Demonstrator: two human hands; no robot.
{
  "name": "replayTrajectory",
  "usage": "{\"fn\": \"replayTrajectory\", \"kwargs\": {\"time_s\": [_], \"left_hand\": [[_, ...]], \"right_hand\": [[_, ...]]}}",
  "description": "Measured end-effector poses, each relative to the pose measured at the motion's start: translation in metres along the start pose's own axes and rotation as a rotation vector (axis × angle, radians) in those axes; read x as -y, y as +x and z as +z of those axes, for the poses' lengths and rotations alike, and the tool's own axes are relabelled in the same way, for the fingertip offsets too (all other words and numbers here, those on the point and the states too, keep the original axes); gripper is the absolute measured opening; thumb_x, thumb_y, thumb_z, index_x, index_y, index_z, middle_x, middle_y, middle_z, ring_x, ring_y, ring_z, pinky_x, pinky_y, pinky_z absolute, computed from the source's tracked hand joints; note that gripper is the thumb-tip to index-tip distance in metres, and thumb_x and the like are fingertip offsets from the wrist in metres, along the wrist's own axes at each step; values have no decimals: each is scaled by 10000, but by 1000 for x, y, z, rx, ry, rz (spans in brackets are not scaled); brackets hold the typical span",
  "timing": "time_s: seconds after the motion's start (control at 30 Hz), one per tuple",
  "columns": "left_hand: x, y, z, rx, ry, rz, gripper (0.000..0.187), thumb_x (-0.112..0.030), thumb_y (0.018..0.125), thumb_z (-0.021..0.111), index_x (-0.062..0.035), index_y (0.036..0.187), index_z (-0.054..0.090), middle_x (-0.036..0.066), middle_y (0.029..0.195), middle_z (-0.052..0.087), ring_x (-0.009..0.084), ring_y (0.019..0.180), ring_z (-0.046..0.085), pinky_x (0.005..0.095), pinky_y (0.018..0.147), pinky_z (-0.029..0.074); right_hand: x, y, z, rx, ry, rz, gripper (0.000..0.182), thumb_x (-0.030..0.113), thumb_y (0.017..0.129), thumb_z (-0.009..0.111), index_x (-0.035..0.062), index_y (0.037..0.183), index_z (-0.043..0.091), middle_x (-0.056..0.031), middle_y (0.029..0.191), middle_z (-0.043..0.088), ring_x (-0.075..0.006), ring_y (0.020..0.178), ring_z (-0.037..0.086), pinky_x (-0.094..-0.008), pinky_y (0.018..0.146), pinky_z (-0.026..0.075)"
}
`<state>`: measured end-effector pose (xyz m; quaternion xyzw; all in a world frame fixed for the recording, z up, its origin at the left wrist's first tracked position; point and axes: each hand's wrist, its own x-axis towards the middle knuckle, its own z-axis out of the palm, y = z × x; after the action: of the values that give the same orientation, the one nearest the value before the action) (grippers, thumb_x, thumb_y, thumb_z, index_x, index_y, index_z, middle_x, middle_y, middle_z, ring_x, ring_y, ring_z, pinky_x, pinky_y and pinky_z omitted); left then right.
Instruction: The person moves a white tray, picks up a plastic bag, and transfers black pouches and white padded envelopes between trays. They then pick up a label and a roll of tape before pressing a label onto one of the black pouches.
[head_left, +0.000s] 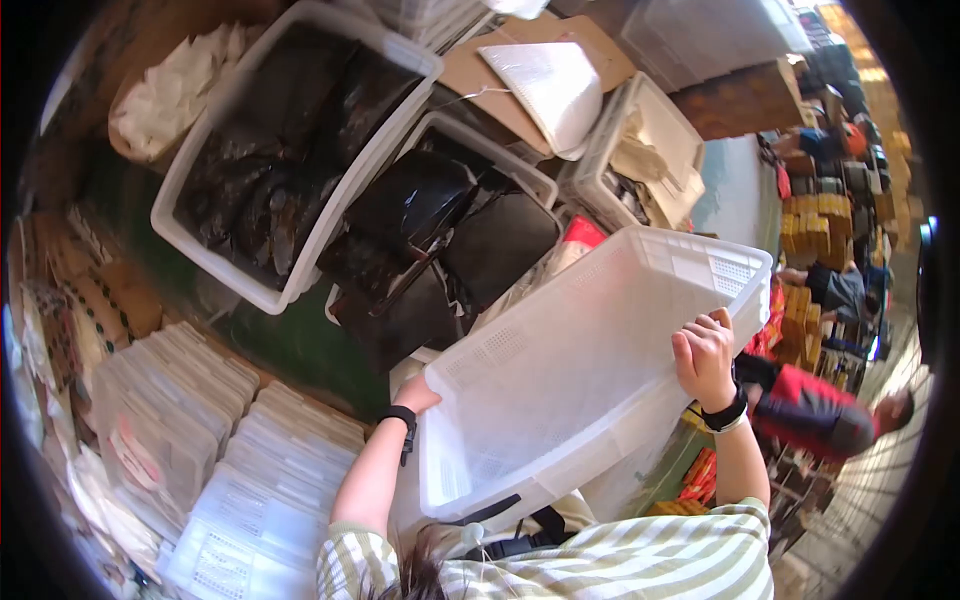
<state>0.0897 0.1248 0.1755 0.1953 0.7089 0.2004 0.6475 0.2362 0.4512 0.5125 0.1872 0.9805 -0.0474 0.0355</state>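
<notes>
A large white plastic crate [560, 370] with perforated panels is tilted in front of my body, its inside facing up toward me. My left hand [416, 394] is closed at the crate's left end, with part of the fingers hidden behind the wall. At the opposite end, my right hand [704, 358] wraps round the rim, thumb on top. Just beyond the crate, black plastic-wrapped items [500, 235] bulge out of another white bin [535, 175].
A bigger white bin [300, 270] lined with black plastic stands at upper left. Stacked translucent crates [260, 510] fill the lower left. A beige bin [690, 145] and cardboard [610, 50] sit farther back. A person in red and black [810, 410] is at right, with others beyond.
</notes>
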Motion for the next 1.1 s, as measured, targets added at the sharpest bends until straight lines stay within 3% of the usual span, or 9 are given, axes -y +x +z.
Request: {"fn": "replayTrajectory", "kwargs": {"time_s": [0.13,0.2,0.27,0.43,0.47,0.6,0.8,0.93,1.1], "left_hand": [[-54,-49,-32,-41,-705,-244,552,-254,708,740,29,1140,547,125,979,650,219,852,648,360,740,531],[-55,-55,-57,421,-794,-187,499,-327,797,660,11,1128,502,111,1019,616,219,897,634,373,748,534],[-79,-70,-65,579,-893,-160,411,-252,816,590,11,1119,505,124,1010,605,243,926,622,368,781,524],[-141,-104,-75,452,-821,-63,464,-54,695,513,76,1140,496,159,1055,605,269,947,602,372,870,488],[-148,-115,-85,459,-849,24,484,-46,684,511,82,1150,490,156,1058,602,273,946,601,368,875,488],[-162,-169,-103,136,-792,158,489,-23,664,485,92,1139,490,169,1090,577,295,1009,573,407,884,483],[-115,-227,-74,-449,-846,107,293,-9,668,514,5,955,459,85,912,478,235,859,521,420,789,489],[-130,-267,4,-879,-858,42,428,-47,653,547,-39,1063,424,110,1011,457,246,920,501,422,800,484],[-167,-275,69,-1045,-848,6,490,-86,646,538,-39,1118,414,121,1059,447,282,991,484,458,822,466]], "right_hand": [[5,-52,-47,-165,-37,147,326,136,819,528,72,518,422,-62,523,453,-248,549,455,-376,674,318],[12,-79,-69,-222,-17,223,322,141,803,569,72,522,427,-66,532,447,-249,562,448,-374,708,316],[15,-103,-80,-280,5,264,315,139,792,589,71,525,436,-67,537,443,-248,570,445,-371,723,318],[-7,-167,-65,-445,84,406,285,119,794,598,63,553,456,-80,568,430,-273,632,446,-378,708,334],[-11,-175,-59,-470,98,460,185,115,811,583,45,648,529,-99,685,519,-293,731,491,-387,728,368],[-14,-204,-31,-706,272,759,156,121,834,584,38,964,610,-124,1028,572,-309,984,520,-383,860,411],[-46,-284,128,-490,572,1083,244,194,788,638,50,984,616,-147,1043,569,-323,1020,523,-388,894,414],[-78,-299,223,-267,1054,1394,391,265,776,667,-10,1045,600,-192,1039,617,-307,958,600,-371,834,475],[-132,-275,366,-74,1200,1445,592,363,764,691,-46,1160,529,-210,1053,614,-278,986,601,-343,842,477]]}}
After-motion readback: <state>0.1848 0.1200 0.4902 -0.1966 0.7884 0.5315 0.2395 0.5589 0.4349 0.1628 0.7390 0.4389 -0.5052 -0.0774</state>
